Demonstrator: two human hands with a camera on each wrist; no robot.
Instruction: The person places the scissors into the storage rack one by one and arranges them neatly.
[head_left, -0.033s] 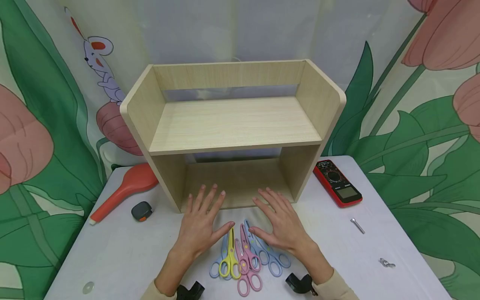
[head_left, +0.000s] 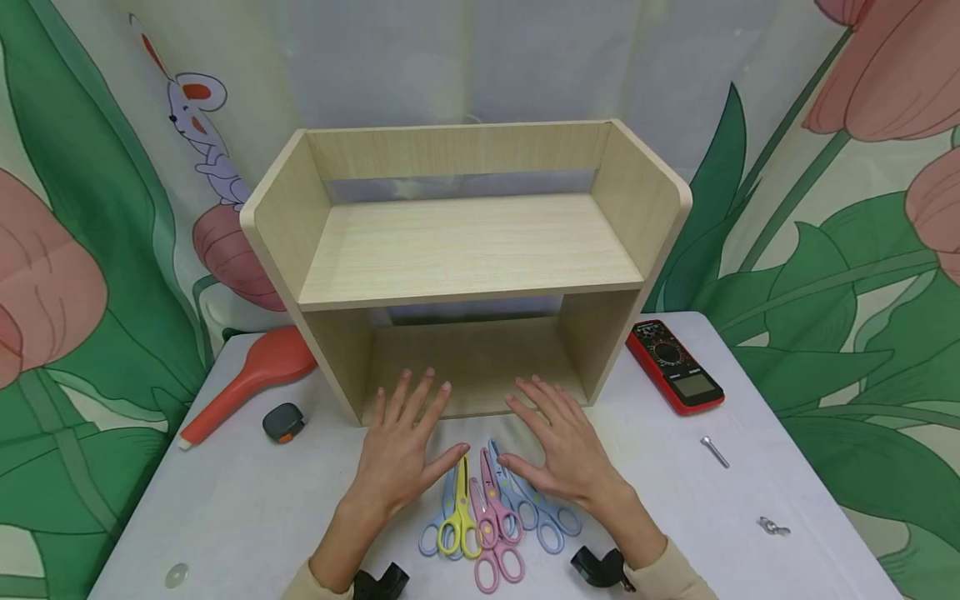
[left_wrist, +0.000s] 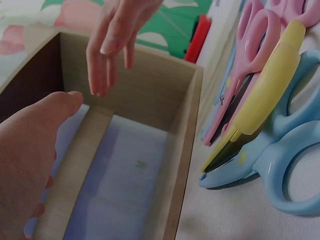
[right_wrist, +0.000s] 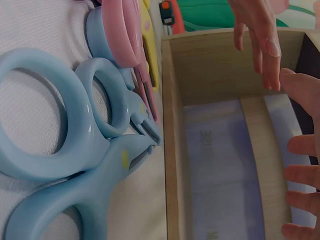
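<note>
Both hands are spread flat, palms down, over the white table (head_left: 247, 500), just in front of a light wooden shelf unit (head_left: 465, 250). My left hand (head_left: 405, 442) and right hand (head_left: 558, 437) hold nothing, and their fingers point at the shelf's open lower bay. Between and under the thumbs lie several children's scissors: yellow (head_left: 459, 521), pink (head_left: 491, 521) and blue (head_left: 547, 521). The left wrist view shows the yellow scissors (left_wrist: 265, 95) beside the shelf's front edge. The right wrist view shows the blue scissors (right_wrist: 75, 145) close up. Whether the thumbs touch the blades I cannot tell.
An orange-red long-handled tool (head_left: 255, 375) and a small dark tape measure (head_left: 283, 422) lie at the left. A red multimeter (head_left: 675, 367), a bolt (head_left: 715, 451) and a wing nut (head_left: 772, 526) lie at the right. A patterned cloth hangs behind the table.
</note>
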